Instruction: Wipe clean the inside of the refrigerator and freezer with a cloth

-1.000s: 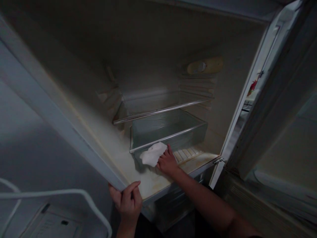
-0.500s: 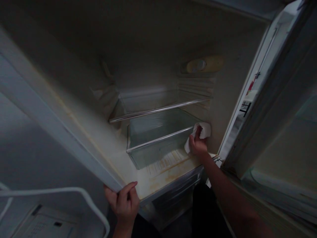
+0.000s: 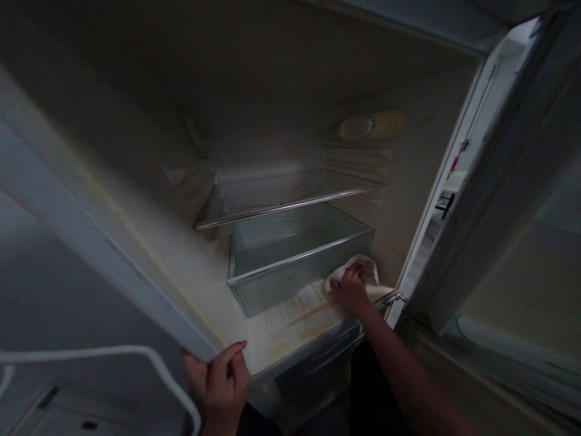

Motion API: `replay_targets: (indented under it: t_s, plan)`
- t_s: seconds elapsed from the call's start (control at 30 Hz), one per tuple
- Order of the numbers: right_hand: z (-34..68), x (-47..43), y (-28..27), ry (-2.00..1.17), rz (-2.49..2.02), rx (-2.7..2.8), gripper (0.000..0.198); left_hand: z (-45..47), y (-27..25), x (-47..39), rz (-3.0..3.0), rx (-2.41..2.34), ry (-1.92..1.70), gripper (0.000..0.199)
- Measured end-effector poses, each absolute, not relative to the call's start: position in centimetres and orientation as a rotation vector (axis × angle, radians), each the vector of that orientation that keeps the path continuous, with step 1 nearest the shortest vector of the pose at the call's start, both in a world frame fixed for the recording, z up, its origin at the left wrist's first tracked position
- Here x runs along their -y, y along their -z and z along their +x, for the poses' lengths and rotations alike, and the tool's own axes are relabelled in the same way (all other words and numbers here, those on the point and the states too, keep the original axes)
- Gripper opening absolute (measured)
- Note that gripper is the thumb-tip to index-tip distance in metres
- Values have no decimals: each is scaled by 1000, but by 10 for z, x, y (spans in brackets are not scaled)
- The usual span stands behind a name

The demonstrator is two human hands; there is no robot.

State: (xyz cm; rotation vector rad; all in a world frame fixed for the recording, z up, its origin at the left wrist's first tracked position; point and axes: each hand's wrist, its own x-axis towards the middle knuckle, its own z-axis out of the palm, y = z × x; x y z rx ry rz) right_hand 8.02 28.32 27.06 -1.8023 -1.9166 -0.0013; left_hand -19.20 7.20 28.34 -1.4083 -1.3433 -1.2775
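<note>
While the left hand (image 3: 218, 381) grips the fridge's front left edge (image 3: 200, 354), the right hand (image 3: 349, 289) presses what seems a white cloth (image 3: 363, 266) at the fridge floor's (image 3: 295, 330) right corner, beside the clear drawer (image 3: 295, 266)

dim, murky, soft, wide-angle edge distortion

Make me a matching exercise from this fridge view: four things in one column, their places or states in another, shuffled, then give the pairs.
1. left hand
2. right hand
3. cloth
4. drawer

A. clear, under the glass shelf
B. white, bunched at the fridge floor's right corner
C. grips the fridge's left front edge
D. presses on the cloth

Pairs: 1-C, 2-D, 3-B, 4-A
</note>
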Motion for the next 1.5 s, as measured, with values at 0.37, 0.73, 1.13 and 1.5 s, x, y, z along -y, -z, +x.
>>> replay_targets:
  t_s: [0.37, 0.73, 1.13, 1.5]
  plan:
    - [-31, -187, -306, -425, -1589, 2410, 90, -187, -289, -73, -1368, 1308, 1285, 14]
    - [-60, -140, -284, -300, -1060, 2642, 61, -187, -284, -72, -1355, 1363, 1286, 12]
    - [-43, -212, -317, -128, -472, 2609, 33, -183, -288, -70, -1363, 1376, 1270, 14]
    - [82, -279, -305, -106, -1677, 2083, 36, -186, -285, -69, -1374, 1407, 1287, 14]
